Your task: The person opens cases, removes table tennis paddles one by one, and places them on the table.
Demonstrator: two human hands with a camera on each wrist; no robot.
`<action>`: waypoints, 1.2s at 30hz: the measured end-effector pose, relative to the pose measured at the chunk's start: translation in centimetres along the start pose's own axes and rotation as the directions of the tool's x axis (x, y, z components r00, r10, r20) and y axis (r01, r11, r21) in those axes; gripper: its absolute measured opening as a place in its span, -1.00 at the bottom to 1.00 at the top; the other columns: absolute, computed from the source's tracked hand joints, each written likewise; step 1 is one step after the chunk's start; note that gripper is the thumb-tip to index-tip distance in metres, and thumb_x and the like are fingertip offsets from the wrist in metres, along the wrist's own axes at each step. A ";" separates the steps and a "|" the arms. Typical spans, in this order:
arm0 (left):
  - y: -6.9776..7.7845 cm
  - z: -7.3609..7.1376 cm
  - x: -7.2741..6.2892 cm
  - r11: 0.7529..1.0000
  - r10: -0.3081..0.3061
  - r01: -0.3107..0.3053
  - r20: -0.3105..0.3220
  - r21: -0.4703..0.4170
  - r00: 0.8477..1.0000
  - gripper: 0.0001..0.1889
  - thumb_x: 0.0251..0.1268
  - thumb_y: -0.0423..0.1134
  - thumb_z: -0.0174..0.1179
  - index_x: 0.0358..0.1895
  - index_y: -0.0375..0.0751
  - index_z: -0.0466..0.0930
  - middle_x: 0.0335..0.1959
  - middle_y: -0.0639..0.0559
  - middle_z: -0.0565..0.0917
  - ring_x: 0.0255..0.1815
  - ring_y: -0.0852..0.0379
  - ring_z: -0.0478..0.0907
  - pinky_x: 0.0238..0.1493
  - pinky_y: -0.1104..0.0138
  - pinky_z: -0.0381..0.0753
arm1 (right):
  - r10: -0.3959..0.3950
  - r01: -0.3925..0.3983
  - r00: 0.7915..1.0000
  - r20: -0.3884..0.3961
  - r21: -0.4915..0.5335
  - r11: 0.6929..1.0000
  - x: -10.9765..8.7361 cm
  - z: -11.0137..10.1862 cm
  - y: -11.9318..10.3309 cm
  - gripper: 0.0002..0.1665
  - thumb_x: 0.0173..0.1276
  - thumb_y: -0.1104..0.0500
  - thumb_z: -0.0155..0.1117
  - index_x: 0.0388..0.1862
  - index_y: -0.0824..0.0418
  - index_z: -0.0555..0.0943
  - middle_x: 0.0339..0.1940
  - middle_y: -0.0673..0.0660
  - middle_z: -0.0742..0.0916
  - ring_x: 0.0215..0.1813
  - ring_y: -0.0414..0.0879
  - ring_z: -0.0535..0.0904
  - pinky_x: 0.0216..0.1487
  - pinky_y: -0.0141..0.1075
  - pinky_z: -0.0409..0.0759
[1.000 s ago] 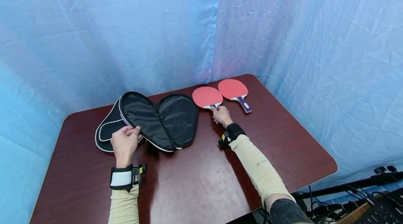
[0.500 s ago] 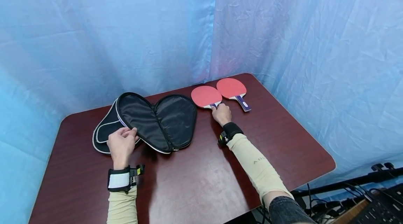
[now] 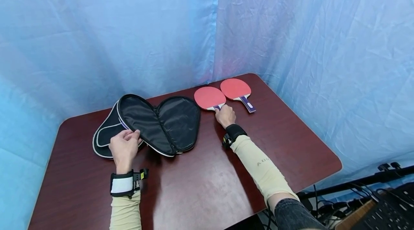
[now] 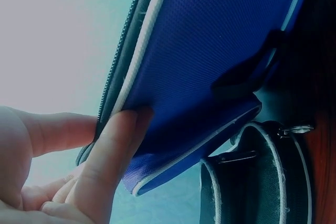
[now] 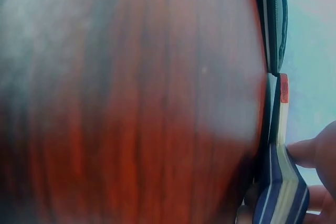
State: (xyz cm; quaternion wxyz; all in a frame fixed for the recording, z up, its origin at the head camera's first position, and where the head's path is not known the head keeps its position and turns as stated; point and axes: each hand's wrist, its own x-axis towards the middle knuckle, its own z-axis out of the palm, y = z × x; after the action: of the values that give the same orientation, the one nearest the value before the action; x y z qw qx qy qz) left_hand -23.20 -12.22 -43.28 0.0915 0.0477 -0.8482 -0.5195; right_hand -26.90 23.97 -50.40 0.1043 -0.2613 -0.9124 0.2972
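Observation:
My left hand [image 3: 124, 148] pinches the zippered edge of an unzipped paddle case [image 3: 145, 124], thumb and fingers on either side of its rim. The case lies spread with its black lining up; its blue outer face [image 4: 210, 40] shows in the left wrist view. A second, dark case [image 3: 108, 133] with white piping lies partly under it. My right hand [image 3: 225, 116] grips the handle of a red table tennis paddle [image 3: 210, 97], just right of the open case. In the right wrist view the purple-striped handle [image 5: 283, 187] sits between thumb and fingers.
Another red paddle [image 3: 235, 88] lies behind and right of the gripped one, its handle toward me. The brown table [image 3: 200, 187] backs onto blue curtains [image 3: 106, 36]. A black bar and a keyboard [image 3: 388, 208] stand beyond the table's right front edge.
Both hands keep their holds on the case and the paddle, which stay nearly in place. The whole view has shifted slightly.

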 end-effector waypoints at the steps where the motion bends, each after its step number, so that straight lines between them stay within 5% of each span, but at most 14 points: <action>1: 0.0 0.0 0.0 1.000 0.004 -0.004 -0.003 0.002 1.000 -0.67 0.37 -0.16 0.23 -0.04 -0.39 0.68 -0.18 -0.26 0.77 -0.46 0.29 0.73 -0.48 0.69 0.47 | -0.001 0.001 1.000 -0.002 -0.004 1.000 0.0 0.0 -0.1 -0.55 0.46 -0.03 0.21 -0.50 0.29 0.61 -0.57 0.18 0.59 -0.43 0.09 0.59 -0.41 -0.15 0.47; 13: 0.0 0.7 0.1 1.000 0.017 -0.017 0.015 -0.005 1.000 -0.69 0.36 -0.18 0.23 -0.04 -0.40 0.68 -0.19 -0.26 0.77 -0.40 0.15 0.76 -0.50 0.67 0.48 | 0.010 -0.010 1.000 0.003 0.000 1.000 -0.4 -1.0 0.6 -0.60 0.42 0.00 0.25 -0.45 0.31 0.64 -0.50 0.20 0.62 -0.38 0.11 0.58 -0.38 -0.12 0.52; 19: 0.1 0.5 0.2 1.000 0.017 -0.017 0.008 -0.013 1.000 -0.68 0.36 -0.17 0.24 -0.02 -0.38 0.68 -0.18 -0.25 0.77 -0.44 0.25 0.74 -0.49 0.67 0.48 | -0.199 0.202 0.978 -0.064 0.038 0.979 -2.2 -1.9 -2.3 -0.68 0.43 0.12 0.21 -0.51 0.26 0.60 -0.51 0.17 0.60 -0.41 0.07 0.55 -0.39 -0.14 0.48; 23: 0.0 0.3 0.4 0.999 0.029 -0.030 -0.007 -0.033 1.000 -0.68 0.35 -0.17 0.25 -0.03 -0.38 0.69 -0.19 -0.26 0.77 -0.48 0.29 0.73 -0.49 0.67 0.49 | -0.432 0.436 0.900 -0.060 0.125 0.891 -5.0 -1.8 -6.2 -0.80 0.42 0.18 0.23 -0.31 0.27 0.72 -0.41 0.15 0.72 -0.36 0.00 0.62 -0.29 -0.17 0.60; 26: 0.1 0.3 0.4 0.999 0.027 -0.027 -0.008 -0.041 1.000 -0.67 0.35 -0.15 0.26 -0.02 -0.36 0.69 -0.19 -0.25 0.77 -0.52 0.41 0.67 -0.49 0.66 0.49 | -0.602 0.586 0.798 0.024 0.207 0.784 -7.6 -1.6 -9.0 -0.81 0.42 0.17 0.27 -0.18 0.25 0.74 -0.31 0.13 0.76 -0.32 -0.10 0.63 -0.24 -0.27 0.61; 30: 0.4 0.6 0.3 0.999 0.024 -0.024 -0.009 -0.045 1.000 -0.67 0.34 -0.12 0.27 -0.01 -0.32 0.71 -0.20 -0.22 0.78 -0.49 0.33 0.71 -0.51 0.63 0.48 | -0.737 0.687 0.662 0.134 0.286 0.669 -10.7 -0.9 -12.2 -0.80 0.44 0.12 0.26 -0.16 0.20 0.74 -0.34 0.04 0.74 -0.36 -0.22 0.59 -0.25 -0.42 0.56; 33: 0.6 1.0 0.3 0.998 0.039 -0.039 -0.010 -0.050 0.999 -0.67 0.33 -0.12 0.28 -0.01 -0.30 0.72 -0.22 -0.20 0.79 -0.49 0.36 0.70 -0.51 0.63 0.48 | -0.766 0.702 0.612 0.196 0.311 0.640 -12.5 -0.3 -13.8 -0.74 0.45 0.07 0.26 -0.09 0.21 0.72 -0.35 0.01 0.73 -0.36 -0.27 0.58 -0.25 -0.50 0.53; 36: 0.9 1.4 0.2 0.996 0.075 -0.076 -0.014 -0.053 0.997 -0.68 0.33 -0.13 0.29 -0.03 -0.30 0.73 -0.24 -0.19 0.79 -0.54 0.51 0.61 -0.51 0.64 0.46 | -0.772 0.719 0.593 0.229 0.283 0.635 -13.6 0.5 -14.6 -0.68 0.43 0.05 0.28 -0.01 0.24 0.68 -0.34 0.01 0.73 -0.34 -0.29 0.60 -0.24 -0.53 0.53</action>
State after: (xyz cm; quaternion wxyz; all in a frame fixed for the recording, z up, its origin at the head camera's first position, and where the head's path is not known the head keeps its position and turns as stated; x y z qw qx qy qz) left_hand -23.71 -10.63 -43.07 0.1173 0.0164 -0.8348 -0.5377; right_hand -21.71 6.41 -42.57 0.0861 0.2084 -0.9140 0.3372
